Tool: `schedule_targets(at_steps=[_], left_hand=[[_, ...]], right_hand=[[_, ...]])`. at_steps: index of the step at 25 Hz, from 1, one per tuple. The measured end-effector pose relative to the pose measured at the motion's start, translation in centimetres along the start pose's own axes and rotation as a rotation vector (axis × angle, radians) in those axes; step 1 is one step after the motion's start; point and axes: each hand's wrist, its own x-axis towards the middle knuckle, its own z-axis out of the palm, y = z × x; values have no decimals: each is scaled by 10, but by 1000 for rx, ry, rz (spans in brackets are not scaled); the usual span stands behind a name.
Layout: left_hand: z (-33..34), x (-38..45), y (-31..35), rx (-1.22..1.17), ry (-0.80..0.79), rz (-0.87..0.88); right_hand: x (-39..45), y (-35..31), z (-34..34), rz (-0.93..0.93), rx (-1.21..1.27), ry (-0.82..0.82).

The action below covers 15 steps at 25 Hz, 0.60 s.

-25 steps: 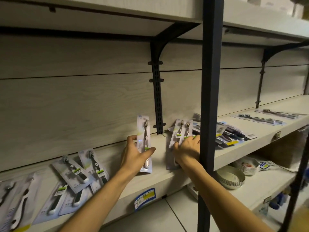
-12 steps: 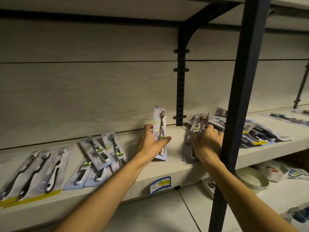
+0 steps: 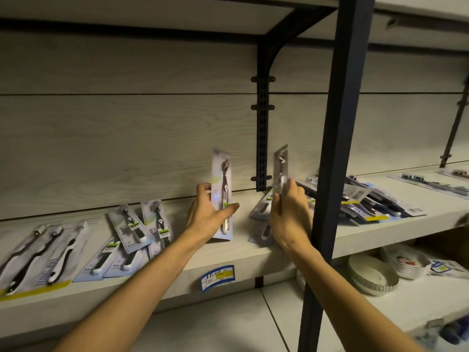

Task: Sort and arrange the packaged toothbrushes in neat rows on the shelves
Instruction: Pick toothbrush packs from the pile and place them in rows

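Here, left hand (image 3: 212, 219) grips an upright toothbrush pack (image 3: 222, 194) mid-shelf (image 3: 253, 252); right hand (image 3: 290, 214) pinches another pack (image 3: 280, 168) beside the dark post (image 3: 337, 148). Bare shelf between them. Left-end card (image 3: 38, 262) reads "JING".

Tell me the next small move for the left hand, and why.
Probably lay the pack flat beside the row of packs to its left. The left hand holds it upright on the shelf, bare board lies just left of it, and the right hand already lifts another pack from the heap.
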Motion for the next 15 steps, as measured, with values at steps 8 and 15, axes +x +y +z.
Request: schedule_targets(at_steps=[8, 15], left_hand=[[-11, -34, 32, -6, 291, 154], [-5, -91, 73, -96, 286, 170]], right_hand=[[-12, 3, -20, -157, 390, -267], [-58, -15, -104, -35, 623, -244]])
